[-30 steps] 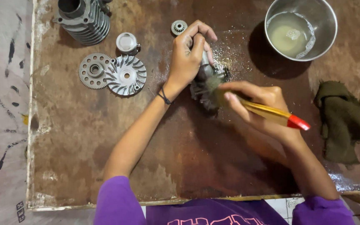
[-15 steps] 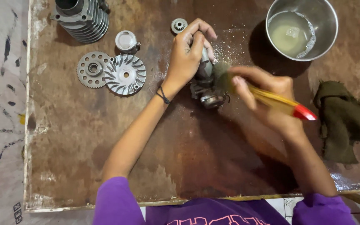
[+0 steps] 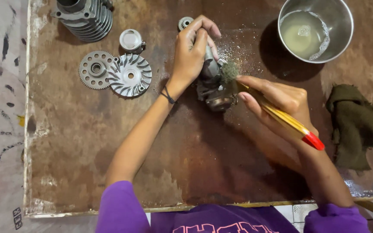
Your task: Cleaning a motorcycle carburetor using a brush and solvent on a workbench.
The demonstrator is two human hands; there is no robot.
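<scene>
My left hand (image 3: 191, 54) grips a small grey metal engine part (image 3: 214, 88) and holds it down on the brown rusty metal sheet (image 3: 152, 164). My right hand (image 3: 277, 100) holds a paintbrush (image 3: 281, 114) with a yellow handle and a red end. The brush's dark bristles touch the top of the metal part, just right of my left fingers. Wet specks lie on the sheet around the part.
A steel bowl (image 3: 339, 26) of cloudy liquid stands at the back right. A dark green rag (image 3: 357, 125) lies at the right edge. At the back left are a finned cylinder (image 3: 85, 17), a small cap (image 3: 131, 40), a toothed disc (image 3: 95, 69), a finned fan disc (image 3: 130, 75) and a small gear (image 3: 183, 21).
My right hand and the brush have shifted slightly up along the metal part. My left hand keeps the same grip.
</scene>
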